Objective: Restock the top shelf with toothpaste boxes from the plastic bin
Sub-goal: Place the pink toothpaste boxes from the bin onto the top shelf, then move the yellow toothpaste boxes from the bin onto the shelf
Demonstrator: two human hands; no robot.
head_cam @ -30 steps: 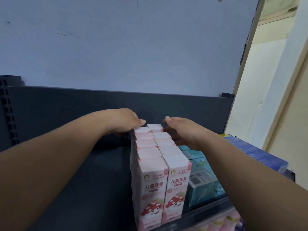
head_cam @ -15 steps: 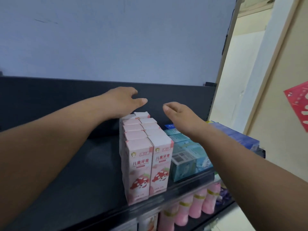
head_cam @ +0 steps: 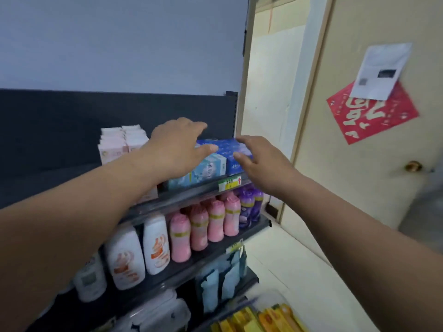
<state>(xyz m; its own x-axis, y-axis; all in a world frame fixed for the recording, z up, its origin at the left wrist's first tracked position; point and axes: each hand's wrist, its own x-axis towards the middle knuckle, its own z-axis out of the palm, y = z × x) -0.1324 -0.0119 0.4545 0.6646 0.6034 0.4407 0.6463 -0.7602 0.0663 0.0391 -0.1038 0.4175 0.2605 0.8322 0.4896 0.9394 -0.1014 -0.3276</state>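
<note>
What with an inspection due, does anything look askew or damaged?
Nothing on the shelves stands out: pink-and-white toothpaste boxes and blue boxes stand in rows. Only the red paper square on the beige door hangs tilted, a white sheet overlapping its top.

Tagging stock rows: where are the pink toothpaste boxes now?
Head view, left of centre: pink toothpaste boxes stand on the top shelf, just left of the left hand and the light blue boxes.
</note>
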